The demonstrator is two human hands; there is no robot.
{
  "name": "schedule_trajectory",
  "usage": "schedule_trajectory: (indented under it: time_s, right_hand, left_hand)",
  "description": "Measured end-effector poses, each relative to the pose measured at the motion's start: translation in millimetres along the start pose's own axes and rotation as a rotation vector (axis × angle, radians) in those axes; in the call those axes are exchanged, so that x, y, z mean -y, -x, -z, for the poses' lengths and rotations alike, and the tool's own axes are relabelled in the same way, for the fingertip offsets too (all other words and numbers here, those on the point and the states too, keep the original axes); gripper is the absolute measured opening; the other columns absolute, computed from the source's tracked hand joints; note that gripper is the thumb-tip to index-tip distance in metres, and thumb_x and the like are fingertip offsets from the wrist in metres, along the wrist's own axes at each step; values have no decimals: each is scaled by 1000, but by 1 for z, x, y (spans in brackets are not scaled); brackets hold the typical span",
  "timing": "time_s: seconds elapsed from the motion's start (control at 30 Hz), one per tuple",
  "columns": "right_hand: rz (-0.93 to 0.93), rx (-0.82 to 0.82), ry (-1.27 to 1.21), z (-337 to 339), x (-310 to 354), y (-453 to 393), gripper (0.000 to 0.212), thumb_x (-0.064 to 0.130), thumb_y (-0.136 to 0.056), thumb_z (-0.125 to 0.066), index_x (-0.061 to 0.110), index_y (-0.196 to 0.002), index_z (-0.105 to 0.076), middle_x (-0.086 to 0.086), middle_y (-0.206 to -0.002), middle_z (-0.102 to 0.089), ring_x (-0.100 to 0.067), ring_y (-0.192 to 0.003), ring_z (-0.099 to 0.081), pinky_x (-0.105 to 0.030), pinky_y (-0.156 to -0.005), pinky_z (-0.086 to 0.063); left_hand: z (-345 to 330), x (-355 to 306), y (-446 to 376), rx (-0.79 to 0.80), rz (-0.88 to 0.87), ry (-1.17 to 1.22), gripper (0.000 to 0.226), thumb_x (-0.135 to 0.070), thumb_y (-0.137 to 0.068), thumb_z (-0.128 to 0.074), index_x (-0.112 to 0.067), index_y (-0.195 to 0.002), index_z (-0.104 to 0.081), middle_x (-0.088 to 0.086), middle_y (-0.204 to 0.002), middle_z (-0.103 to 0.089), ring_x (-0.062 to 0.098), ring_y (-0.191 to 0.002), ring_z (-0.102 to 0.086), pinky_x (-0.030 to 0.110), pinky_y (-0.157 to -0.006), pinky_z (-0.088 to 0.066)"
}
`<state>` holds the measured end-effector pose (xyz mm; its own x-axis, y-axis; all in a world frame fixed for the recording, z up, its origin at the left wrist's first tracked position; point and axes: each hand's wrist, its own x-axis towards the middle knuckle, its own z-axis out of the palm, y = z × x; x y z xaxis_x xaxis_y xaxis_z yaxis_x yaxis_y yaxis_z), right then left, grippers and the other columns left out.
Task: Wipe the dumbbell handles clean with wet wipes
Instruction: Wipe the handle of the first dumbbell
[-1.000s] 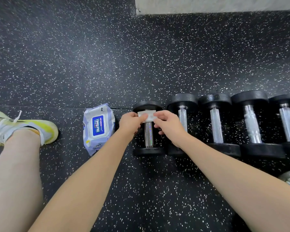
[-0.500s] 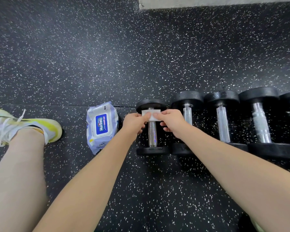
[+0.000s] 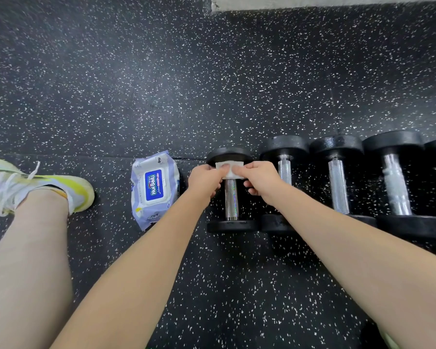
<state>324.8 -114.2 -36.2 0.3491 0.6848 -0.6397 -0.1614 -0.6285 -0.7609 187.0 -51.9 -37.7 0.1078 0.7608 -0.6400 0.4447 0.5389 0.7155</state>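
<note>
The dumbbell handle [image 3: 231,200] of the leftmost dumbbell [image 3: 230,190] is the one in hand: a folded white wet wipe [image 3: 229,170] sits across its far end, just under the far weight head. The left hand [image 3: 205,178] pinches the wipe's left edge and the right hand [image 3: 258,181] its right edge, fingers curled, thumbs nearly meeting over the bar. The handle's long axis runs from the fingers back toward the person, so the bare chrome lies on the near side of the wipe; the stroke, I judge, should draw along it toward the near head. Both hands are equally close. Counted: five dumbbells, the rest in a row right of this one; one wipe; one wipe pack [image 3: 154,188] just left of it; one sneaker [image 3: 35,187] farther left.
</note>
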Motion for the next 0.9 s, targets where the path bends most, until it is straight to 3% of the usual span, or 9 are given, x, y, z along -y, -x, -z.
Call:
schedule_trajectory:
  time_s: [0.17, 0.5, 0.73, 0.9]
  right_hand:
    - [-14, -8, -30, -3, 1, -1, 23, 30, -87, -79, 15, -89, -62, -2, -76, -57, -13, -65, -52, -24, -47, -42]
    - [-109, 92, -16, 8, -12, 10, 21, 27, -87, -81, 14, -89, -65, 0, -72, -55, -8, -56, -49, -20, -44, -44]
    - [-38, 39, 46, 5, -11, 7, 21, 29, -87, -80, 16, -85, -63, -2, -73, -56, -11, -58, -49, -22, -44, -46]
    - [6, -34, 70, -2, -5, 5, 22, 30, -88, -78, 17, -81, -62, -1, -70, -56, -11, -59, -51, -22, -45, -45]
  left_hand:
    - [1, -1, -1, 23, 4, -16, 28, -38, -88, -74, -13, -81, -62, 2, -69, -59, 17, -61, -51, 26, -51, -40]
    - [20, -5, 9, 275, 182, -136, 22, -34, -88, -77, -16, -84, -66, -3, -71, -60, 7, -57, -52, 21, -53, -40]
    - [17, 1, 6, 190, 66, -95, 25, -31, -87, -79, -18, -76, -60, -5, -64, -55, 5, -51, -48, 20, -46, -37]
    - [10, 5, 7, 88, -11, -18, 23, -33, -88, -77, -15, -82, -63, -2, -65, -55, 10, -55, -46, 23, -47, -38]
